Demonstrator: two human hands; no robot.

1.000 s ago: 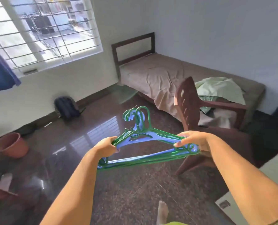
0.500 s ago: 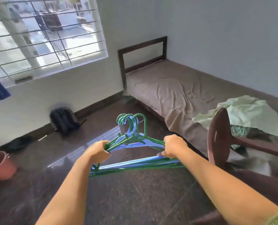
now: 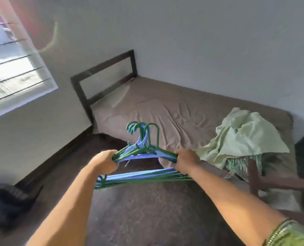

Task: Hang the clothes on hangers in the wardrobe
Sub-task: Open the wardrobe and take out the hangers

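Note:
A bundle of several green and blue plastic hangers is held out in front of me, hooks pointing up toward the bed. My left hand grips the bundle's left shoulder. My right hand grips its right shoulder. The lower bars stretch between my forearms. A heap of pale green clothes lies on the bed's near right part, just right of my right hand. No wardrobe shows in this view.
The bed with a brown sheet and dark headboard fills the corner ahead. A brown chair stands at the right, partly under the clothes. A black backpack lies on the floor at the left, below the barred window.
I have moved closer to the bed and turned right; the window and backpack slid to the left edge. Both hands keep their grip on the hangers, now over the bed's edge.

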